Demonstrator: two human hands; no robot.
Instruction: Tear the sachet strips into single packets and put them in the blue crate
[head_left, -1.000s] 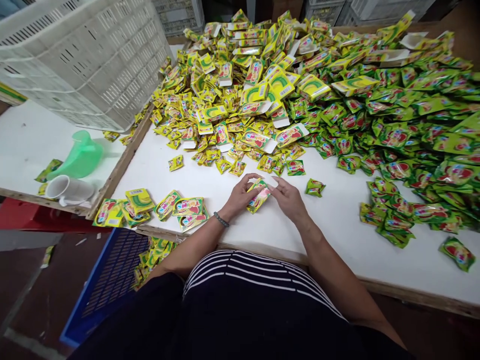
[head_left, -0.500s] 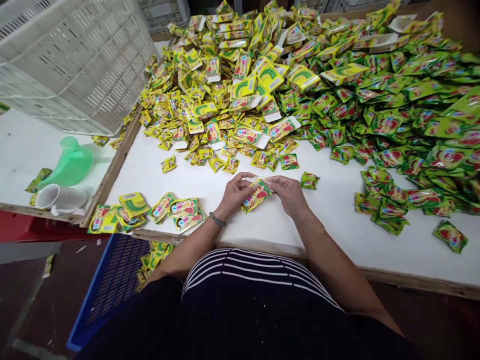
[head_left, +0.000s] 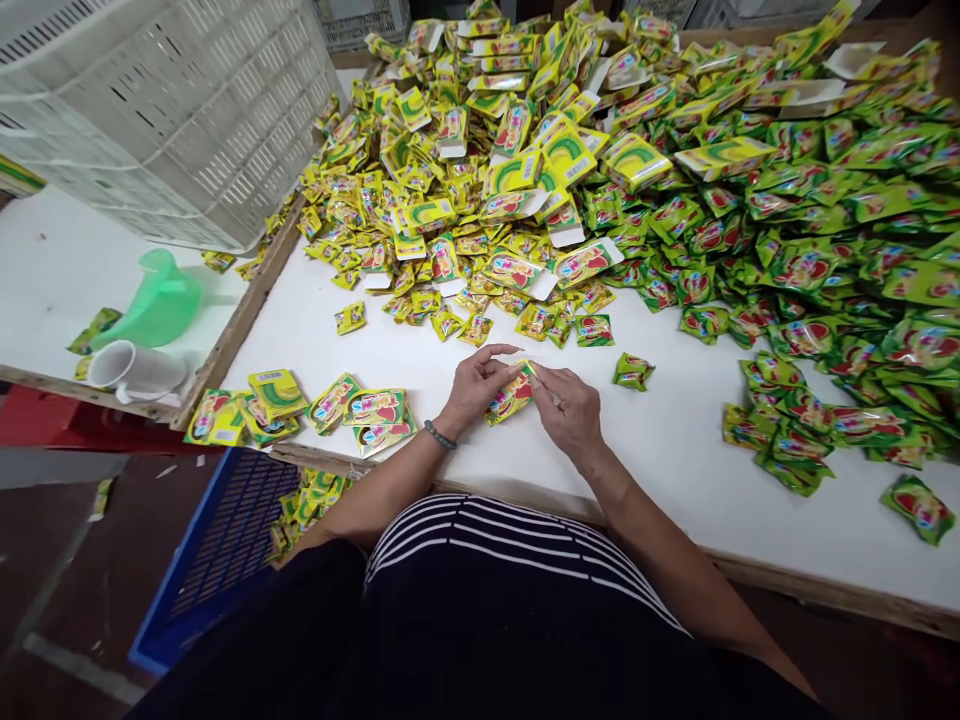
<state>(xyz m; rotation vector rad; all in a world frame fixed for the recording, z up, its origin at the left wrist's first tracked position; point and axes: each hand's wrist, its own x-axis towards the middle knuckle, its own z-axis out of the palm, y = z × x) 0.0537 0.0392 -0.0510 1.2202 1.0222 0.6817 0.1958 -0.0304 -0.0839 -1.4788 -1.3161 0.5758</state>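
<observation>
Carton (head_left: 510, 401) is sm., flat, yel./grn. w/ red pic, pinched in L grip (head_left: 475, 387) & R grip (head_left: 570, 410).

Ctr: flat rectangular cardboard box (head_left: 510, 402), yel w/ grn & red print. 12 o'clock: mixed heap of cardboard boxes & small shiny packets (head_left: 465, 205), mostly yel w/ grn & red. 2–3 o'clock: heap of glossy grn packets w/ red fruit print (head_left: 825, 250). 9 o'clock: translucent grn plastic scoop (head_left: 166, 298), white round mug (head_left: 154, 372). 10 o'clock: white slatted plastic crate (head_left: 176, 130). 6 o'clock: v. dark cloth top (head_left: 510, 640), white stripes. Surface (head_left: 675, 430) white.
</observation>
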